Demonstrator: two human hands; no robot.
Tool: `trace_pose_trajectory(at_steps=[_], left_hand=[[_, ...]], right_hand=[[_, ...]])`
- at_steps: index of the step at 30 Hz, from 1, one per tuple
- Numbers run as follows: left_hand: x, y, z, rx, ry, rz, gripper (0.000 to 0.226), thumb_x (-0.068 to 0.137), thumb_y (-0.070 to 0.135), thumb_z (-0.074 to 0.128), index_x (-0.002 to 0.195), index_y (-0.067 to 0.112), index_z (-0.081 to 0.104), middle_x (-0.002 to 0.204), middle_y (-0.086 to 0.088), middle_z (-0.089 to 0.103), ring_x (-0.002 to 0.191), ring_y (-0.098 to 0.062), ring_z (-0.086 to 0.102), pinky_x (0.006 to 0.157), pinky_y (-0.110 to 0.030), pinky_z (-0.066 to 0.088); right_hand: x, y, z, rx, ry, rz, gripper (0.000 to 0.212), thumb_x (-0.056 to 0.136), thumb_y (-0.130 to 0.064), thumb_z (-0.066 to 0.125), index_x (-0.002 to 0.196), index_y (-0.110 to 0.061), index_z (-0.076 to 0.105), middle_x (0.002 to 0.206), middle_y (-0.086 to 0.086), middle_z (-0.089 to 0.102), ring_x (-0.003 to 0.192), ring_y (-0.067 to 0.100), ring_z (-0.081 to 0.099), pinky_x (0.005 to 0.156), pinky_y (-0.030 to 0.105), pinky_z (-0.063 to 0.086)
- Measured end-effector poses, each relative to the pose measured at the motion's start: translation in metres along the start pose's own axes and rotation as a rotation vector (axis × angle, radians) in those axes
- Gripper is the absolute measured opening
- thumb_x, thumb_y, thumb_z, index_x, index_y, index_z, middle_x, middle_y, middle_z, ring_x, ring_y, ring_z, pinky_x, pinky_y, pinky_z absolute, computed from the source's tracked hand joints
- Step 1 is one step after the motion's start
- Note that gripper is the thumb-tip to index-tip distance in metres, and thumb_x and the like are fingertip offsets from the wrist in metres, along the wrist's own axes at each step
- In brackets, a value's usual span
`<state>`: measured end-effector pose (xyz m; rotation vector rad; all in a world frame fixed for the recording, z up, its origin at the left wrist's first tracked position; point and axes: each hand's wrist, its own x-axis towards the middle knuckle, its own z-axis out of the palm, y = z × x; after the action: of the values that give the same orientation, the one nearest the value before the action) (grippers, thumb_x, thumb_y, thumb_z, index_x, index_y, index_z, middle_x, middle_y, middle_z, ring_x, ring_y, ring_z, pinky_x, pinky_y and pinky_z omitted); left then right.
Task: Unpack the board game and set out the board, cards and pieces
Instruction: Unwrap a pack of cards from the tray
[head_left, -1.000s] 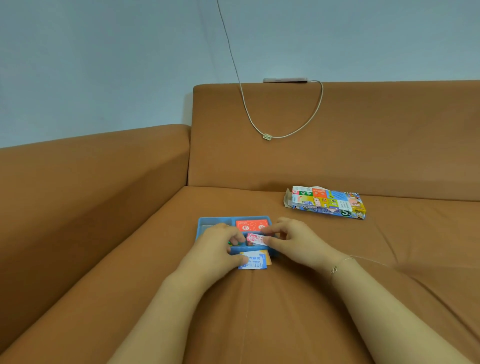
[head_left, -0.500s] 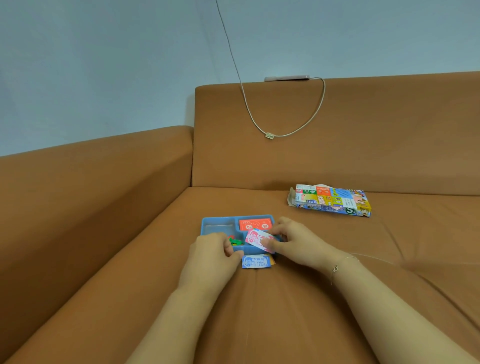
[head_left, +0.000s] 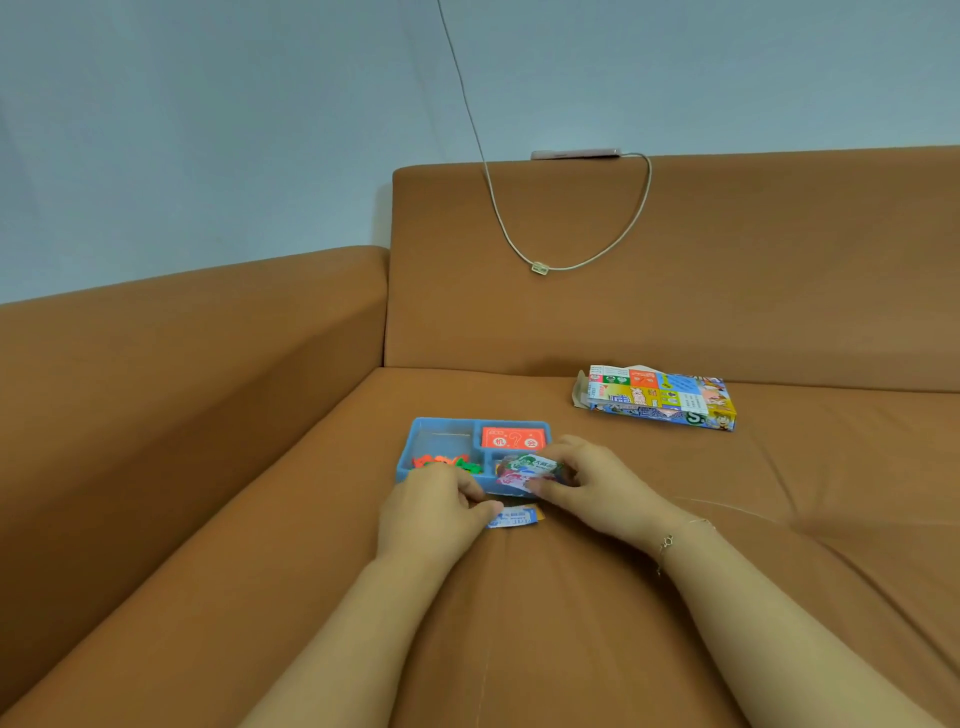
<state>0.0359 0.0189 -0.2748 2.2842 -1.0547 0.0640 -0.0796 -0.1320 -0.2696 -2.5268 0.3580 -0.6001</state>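
A single wide-angle view comes from the person's head, looking forward and down across a sofa seat (head_left: 519, 597). Both forearms reach in from the bottom edge toward the middle of the frame, so the blue tray (head_left: 415, 447) sits close, at arm's reach. Farther off rise the sofa back (head_left: 727, 270) and the wall (head_left: 208, 130) (filling the upper third). Straight edges bend near the borders.

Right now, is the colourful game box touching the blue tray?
Apart. The head view shows the colourful game box lying farther back and right, with bare sofa cushion plainly between it and the blue tray.
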Motion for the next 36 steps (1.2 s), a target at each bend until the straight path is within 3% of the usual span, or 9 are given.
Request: trace_pose_trajectory(at_steps=[4,9,12,20,23,26,30,33,36], left_hand=[[0.000,-0.001,0.000,-0.008,-0.062,-0.013,0.011,0.081,0.041,0.065,0.087,0.033,0.071,0.072,0.013,0.058,0.070,-0.002,0.054,0.053,-0.020,0.032],[0.000,-0.005,0.000,-0.067,-0.090,-0.002,0.007,0.082,0.035,0.065,0.081,0.031,0.071,0.078,0.012,0.066,0.075,-0.002,0.058,0.057,-0.018,0.037],[0.000,-0.007,0.000,-0.076,-0.070,-0.004,0.014,0.087,0.036,0.060,0.076,0.031,0.067,0.078,0.013,0.066,0.078,-0.004,0.059,0.062,-0.019,0.040],[0.006,-0.012,-0.002,-0.156,-0.119,-0.038,0.024,0.094,0.031,0.049,0.096,0.030,0.073,0.103,0.014,0.069,0.102,-0.006,0.058,0.084,-0.024,0.044],[0.007,-0.009,-0.005,-0.251,-0.128,-0.095,0.027,0.095,0.029,0.048,0.093,0.025,0.075,0.095,0.010,0.070,0.099,-0.008,0.059,0.077,-0.023,0.041],[0.011,-0.002,-0.005,-0.317,-0.122,-0.214,0.044,0.095,0.047,0.043,0.081,0.019,0.074,0.078,0.006,0.068,0.086,-0.014,0.061,0.075,-0.025,0.043],[0.012,0.006,0.000,0.024,-0.045,-0.220,0.047,0.083,0.058,0.055,0.062,0.016,0.061,0.064,0.002,0.060,0.068,-0.015,0.056,0.053,-0.022,0.033],[0.009,0.004,0.000,0.025,-0.060,-0.175,0.020,0.078,0.048,0.066,0.078,0.029,0.065,0.079,0.013,0.063,0.083,-0.009,0.060,0.058,-0.021,0.035],[0.005,0.002,-0.003,-0.007,-0.125,-0.120,0.022,0.080,0.047,0.065,0.099,0.037,0.064,0.077,0.017,0.053,0.086,-0.006,0.055,0.061,-0.021,0.034]], right_hand=[[-0.003,0.000,0.002,0.103,0.106,0.017,0.011,0.087,-0.024,0.067,0.095,-0.018,0.071,0.083,-0.010,0.064,0.067,0.003,0.050,0.064,0.016,0.039],[-0.007,-0.001,-0.003,0.241,0.178,0.093,0.022,0.088,-0.025,0.066,0.074,-0.008,0.064,0.064,0.003,0.055,0.061,0.008,0.042,0.059,0.031,0.036],[-0.012,0.000,-0.008,0.327,0.188,0.158,0.019,0.089,-0.019,0.065,0.070,-0.014,0.061,0.061,0.000,0.057,0.058,0.009,0.047,0.059,0.027,0.039],[-0.026,0.001,-0.023,0.512,0.009,0.252,0.012,0.089,-0.007,0.064,0.096,0.002,0.064,0.066,0.007,0.060,0.049,0.009,0.054,0.053,0.020,0.050],[-0.024,0.000,-0.021,0.460,0.001,0.224,0.010,0.088,-0.005,0.064,0.097,0.000,0.063,0.071,0.007,0.063,0.051,0.008,0.055,0.053,0.021,0.050],[-0.023,0.002,-0.023,0.432,0.020,0.203,0.006,0.087,-0.005,0.065,0.091,-0.002,0.062,0.070,0.006,0.063,0.054,0.010,0.056,0.055,0.024,0.051],[-0.023,0.003,-0.024,0.466,0.021,0.207,0.006,0.088,-0.004,0.064,0.091,-0.006,0.059,0.069,0.007,0.062,0.053,0.013,0.057,0.055,0.025,0.052],[-0.024,0.002,-0.024,0.491,0.005,0.228,0.015,0.088,-0.004,0.064,0.100,-0.001,0.056,0.070,0.009,0.063,0.053,0.014,0.057,0.054,0.024,0.052],[-0.024,0.002,-0.023,0.484,-0.034,0.234,0.015,0.089,-0.006,0.063,0.102,-0.002,0.057,0.070,0.008,0.063,0.052,0.012,0.057,0.055,0.023,0.052]])
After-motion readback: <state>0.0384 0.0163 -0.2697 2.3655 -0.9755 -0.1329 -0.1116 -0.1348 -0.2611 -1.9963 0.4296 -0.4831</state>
